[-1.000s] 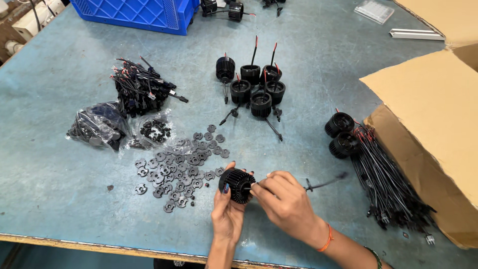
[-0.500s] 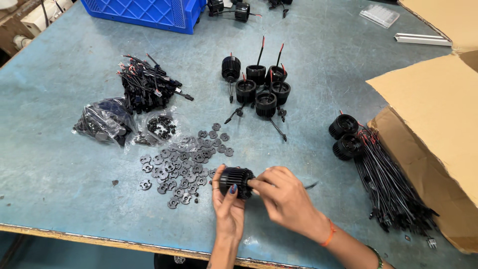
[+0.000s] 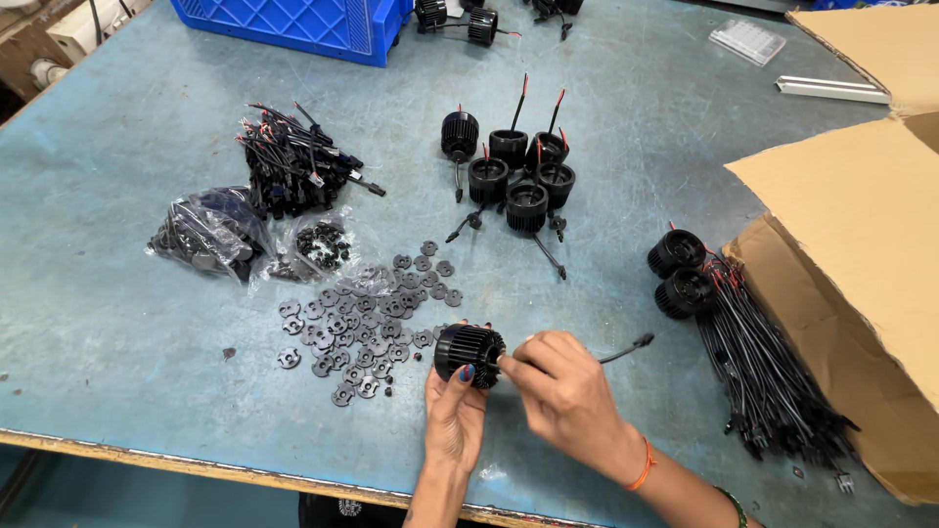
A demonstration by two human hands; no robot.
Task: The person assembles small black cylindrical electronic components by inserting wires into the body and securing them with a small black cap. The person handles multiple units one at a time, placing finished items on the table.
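My left hand [image 3: 456, 416] grips a black finned round housing [image 3: 468, 352] near the table's front edge. My right hand [image 3: 565, 396] pinches at the housing's right face, where a black cable with a plug [image 3: 626, 349] runs off to the right. Just left of the housing lies a spread of several small black flat discs [image 3: 367, 318]. A cluster of several finished black housings [image 3: 514, 171] with red and black wires stands farther back in the middle.
An open cardboard box [image 3: 861, 244] lies at the right, with a bundle of black cables [image 3: 763, 372] and two housings [image 3: 680, 269] beside it. Plastic bags of black parts [image 3: 210, 235] and a heap of connectors [image 3: 293, 171] sit at left. A blue crate [image 3: 303, 24] stands at the back.
Both hands have stayed on the housing with small finger shifts; the housing has turned onto its side, and the cable now sticks out to the right. The head camera has shifted slightly.
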